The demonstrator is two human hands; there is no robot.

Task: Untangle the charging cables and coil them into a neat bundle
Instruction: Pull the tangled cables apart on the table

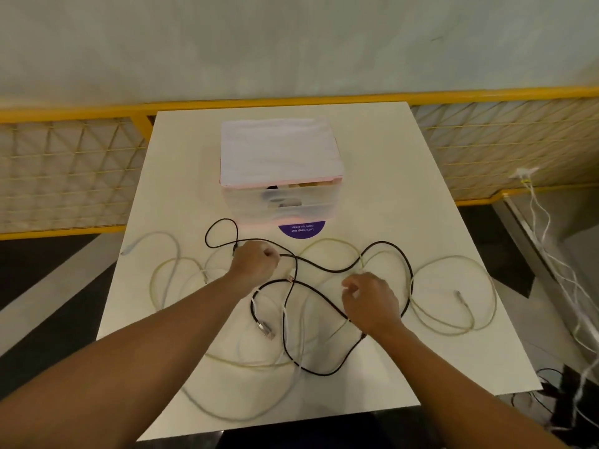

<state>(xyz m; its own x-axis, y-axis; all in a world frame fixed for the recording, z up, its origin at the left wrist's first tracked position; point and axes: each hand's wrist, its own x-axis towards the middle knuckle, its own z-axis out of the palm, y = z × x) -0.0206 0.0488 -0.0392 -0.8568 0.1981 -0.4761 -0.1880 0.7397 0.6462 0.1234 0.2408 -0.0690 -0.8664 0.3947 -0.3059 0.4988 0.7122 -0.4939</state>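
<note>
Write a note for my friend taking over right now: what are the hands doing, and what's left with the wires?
Left hand grips the black cable.
Right hand hovers over the tangle, fingers curled; unclear if it holds anything.
The black cable and pale cables lie crossed and spread on the table.
Done: nothing coiled yet.
Left: separate the cables, coil them, bundle them.

I see a smooth, matt white counter (405,189), a frosted translucent plastic box (282,202), a matt black cable (327,269) and a shiny metal plug (266,330).
</note>
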